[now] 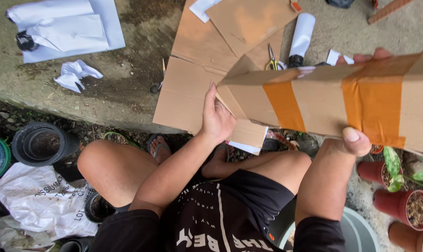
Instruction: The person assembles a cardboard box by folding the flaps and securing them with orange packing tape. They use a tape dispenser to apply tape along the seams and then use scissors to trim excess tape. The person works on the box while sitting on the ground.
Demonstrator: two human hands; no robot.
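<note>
Right hand [356,135] grips the long cardboard box [332,105] from below: thumb pressed on the near face, fingertips [367,57] curled over the far edge, forearm coming up from lower right. Box held in the air, roughly level, wrapped with two orange tape bands [374,112]. Left hand [216,116] at the box's left end, fingers together and pointing up, touching the open end flap; can't tell whether it pinches the flap or just presses on it. Person sits with knees bent, sandalled feet below the box. On the concrete ledge [104,93] behind: flat cardboard sheets [197,79], scissors [272,60], white roll [301,32], crumpled paper [75,73]. Containers: empty black pots [41,144] at left beside a white plastic bag [38,196]; terracotta pots [400,203] at right hold soil, one with a green-leafed plant [392,163].
</note>
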